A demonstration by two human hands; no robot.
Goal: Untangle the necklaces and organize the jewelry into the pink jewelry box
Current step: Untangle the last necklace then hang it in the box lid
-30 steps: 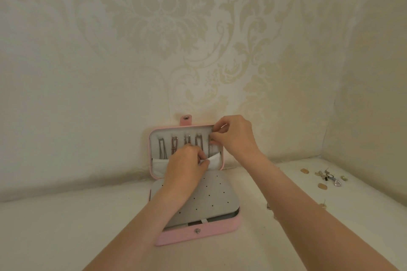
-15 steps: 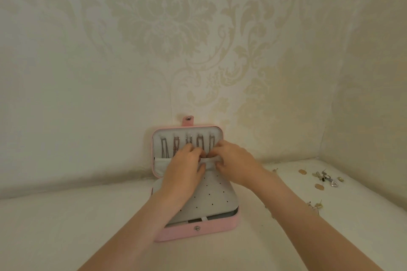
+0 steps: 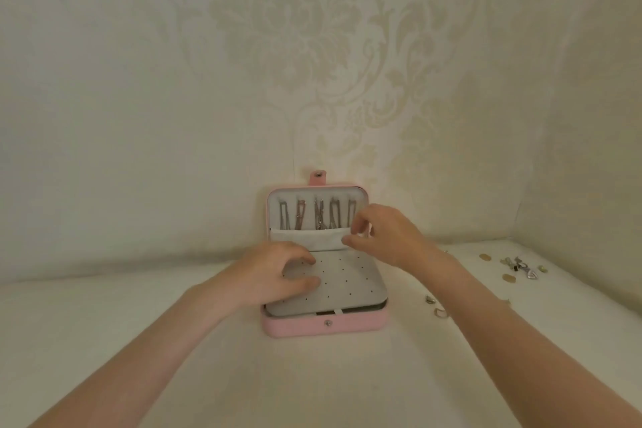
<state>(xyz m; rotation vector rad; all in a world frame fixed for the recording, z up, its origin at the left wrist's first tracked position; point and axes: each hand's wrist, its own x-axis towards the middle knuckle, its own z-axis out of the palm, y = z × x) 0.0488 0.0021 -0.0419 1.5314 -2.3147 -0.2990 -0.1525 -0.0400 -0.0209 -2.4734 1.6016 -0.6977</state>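
Note:
The pink jewelry box (image 3: pixel 324 327) lies open on the white surface, its lid (image 3: pixel 268 208) upright against the wall. Several thin necklaces (image 3: pixel 318 215) hang side by side in the lid, their lower ends tucked behind a white pocket (image 3: pixel 305 241). A grey perforated panel (image 3: pixel 351 285) covers the base. My left hand (image 3: pixel 274 274) hovers over the panel's left part, fingers loosely curled, holding nothing. My right hand (image 3: pixel 389 236) is at the pocket's right end; its thumb tip touches the pocket edge and the fingers curl loosely above it.
Loose jewelry (image 3: pixel 521 266), silver pieces and small gold ovals, lies at the far right near the corner of the patterned walls. Two small earrings (image 3: pixel 436 306) lie beside my right forearm. Bare white surface lies left of and in front of the box.
Both hands have left the pocket's middle. My left hand drew back down over the grey panel; my right hand shifted to the pocket's right end. The pocket now lies flat over the necklace ends.

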